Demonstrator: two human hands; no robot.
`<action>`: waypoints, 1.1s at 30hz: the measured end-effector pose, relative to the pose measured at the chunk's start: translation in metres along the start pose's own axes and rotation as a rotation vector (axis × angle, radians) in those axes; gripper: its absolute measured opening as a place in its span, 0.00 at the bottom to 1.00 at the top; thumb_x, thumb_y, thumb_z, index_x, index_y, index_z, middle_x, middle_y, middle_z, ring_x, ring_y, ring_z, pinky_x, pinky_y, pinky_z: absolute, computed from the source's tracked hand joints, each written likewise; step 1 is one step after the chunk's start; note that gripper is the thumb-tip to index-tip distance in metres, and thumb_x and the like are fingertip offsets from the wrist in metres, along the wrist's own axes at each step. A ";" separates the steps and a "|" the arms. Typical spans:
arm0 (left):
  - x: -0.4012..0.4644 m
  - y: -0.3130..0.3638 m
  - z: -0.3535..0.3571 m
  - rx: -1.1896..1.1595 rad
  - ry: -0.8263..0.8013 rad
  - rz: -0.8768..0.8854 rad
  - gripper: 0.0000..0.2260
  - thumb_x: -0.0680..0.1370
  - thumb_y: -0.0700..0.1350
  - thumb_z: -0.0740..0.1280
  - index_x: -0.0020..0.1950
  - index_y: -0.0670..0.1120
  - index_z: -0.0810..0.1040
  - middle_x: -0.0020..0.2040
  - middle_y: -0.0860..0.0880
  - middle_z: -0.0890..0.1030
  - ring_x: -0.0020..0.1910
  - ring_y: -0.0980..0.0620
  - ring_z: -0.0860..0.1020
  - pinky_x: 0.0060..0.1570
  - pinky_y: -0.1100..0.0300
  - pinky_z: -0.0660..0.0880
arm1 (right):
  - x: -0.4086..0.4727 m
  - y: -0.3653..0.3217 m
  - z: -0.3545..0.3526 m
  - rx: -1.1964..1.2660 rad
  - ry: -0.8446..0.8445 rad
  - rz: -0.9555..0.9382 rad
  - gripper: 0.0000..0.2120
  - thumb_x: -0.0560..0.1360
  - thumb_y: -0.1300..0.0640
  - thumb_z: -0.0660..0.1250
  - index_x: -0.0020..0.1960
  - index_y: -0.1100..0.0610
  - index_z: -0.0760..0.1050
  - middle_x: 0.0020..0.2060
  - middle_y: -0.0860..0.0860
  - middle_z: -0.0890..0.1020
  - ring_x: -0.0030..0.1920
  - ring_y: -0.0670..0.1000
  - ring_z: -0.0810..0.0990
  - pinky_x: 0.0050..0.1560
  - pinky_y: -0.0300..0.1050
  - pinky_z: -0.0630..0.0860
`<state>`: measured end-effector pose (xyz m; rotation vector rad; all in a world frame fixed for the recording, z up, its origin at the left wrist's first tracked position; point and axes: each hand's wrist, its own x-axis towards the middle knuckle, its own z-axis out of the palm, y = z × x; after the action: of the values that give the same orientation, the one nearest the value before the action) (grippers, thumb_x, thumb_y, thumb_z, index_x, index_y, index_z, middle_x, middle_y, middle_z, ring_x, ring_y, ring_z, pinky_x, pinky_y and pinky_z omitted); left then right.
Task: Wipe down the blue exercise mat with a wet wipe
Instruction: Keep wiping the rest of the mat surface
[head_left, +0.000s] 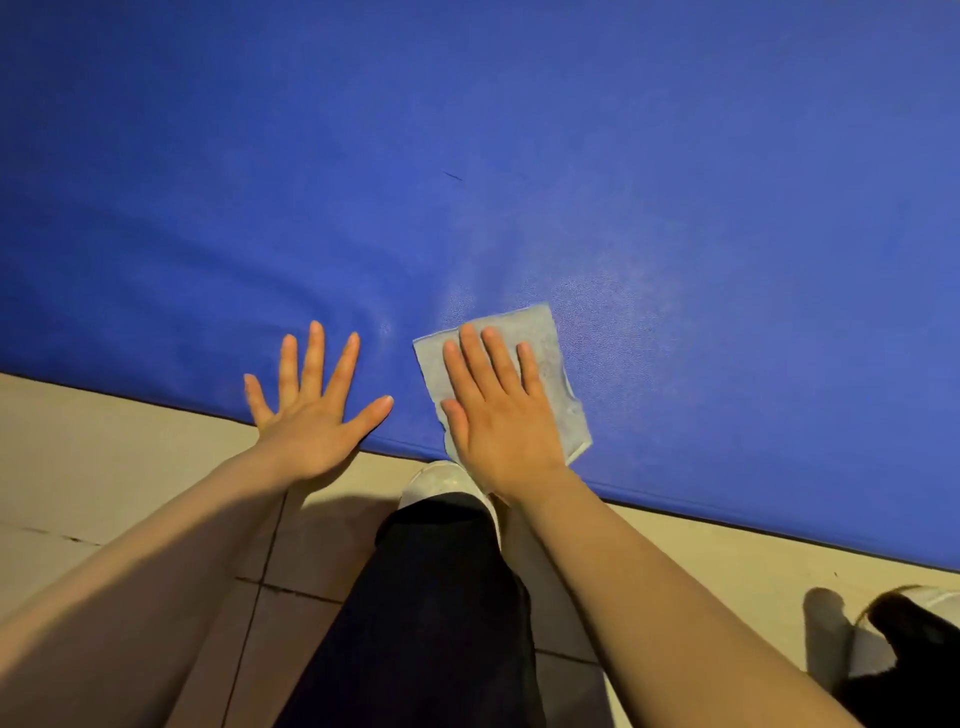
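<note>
A pale, flat, rectangular wet wipe (540, 358) lies on the blue padded exercise mat (519, 156); the right hand (501, 415) presses it flat-fingered, while the left hand (317, 410) rests beside it, fingers spread.

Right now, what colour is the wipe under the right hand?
Pale grey-white wet wipe, seen in the head view.

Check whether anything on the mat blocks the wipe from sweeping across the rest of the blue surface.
Nothing visible does. The right hand presses the wipe flat near the mat's front edge. The left hand rests spread beside it, only partly on the mat. Ahead lies a small dark mark.
</note>
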<state>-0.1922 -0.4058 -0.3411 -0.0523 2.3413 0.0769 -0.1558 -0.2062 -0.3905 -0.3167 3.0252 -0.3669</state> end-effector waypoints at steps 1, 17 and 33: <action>0.000 0.000 0.000 0.003 -0.002 -0.001 0.33 0.67 0.73 0.39 0.62 0.67 0.21 0.64 0.59 0.17 0.73 0.50 0.25 0.70 0.36 0.32 | 0.003 0.003 0.000 0.006 -0.028 -0.081 0.27 0.80 0.48 0.50 0.75 0.59 0.66 0.74 0.57 0.66 0.75 0.59 0.64 0.73 0.59 0.53; -0.003 -0.001 -0.002 -0.004 -0.006 -0.012 0.35 0.67 0.74 0.41 0.65 0.66 0.24 0.64 0.60 0.18 0.74 0.50 0.26 0.70 0.36 0.32 | -0.114 0.097 -0.032 -0.026 -0.059 0.383 0.28 0.81 0.48 0.47 0.77 0.61 0.60 0.77 0.58 0.60 0.77 0.60 0.56 0.74 0.61 0.51; -0.003 -0.001 0.000 -0.030 0.021 -0.005 0.36 0.67 0.74 0.43 0.67 0.65 0.26 0.66 0.60 0.20 0.74 0.51 0.27 0.70 0.37 0.32 | -0.187 0.166 -0.049 -0.092 -0.169 0.196 0.26 0.84 0.43 0.42 0.79 0.50 0.53 0.79 0.51 0.55 0.79 0.51 0.49 0.77 0.52 0.43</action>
<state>-0.1900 -0.4065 -0.3391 -0.0740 2.3608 0.1092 -0.0102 0.0025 -0.3740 -0.0520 2.8775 -0.1764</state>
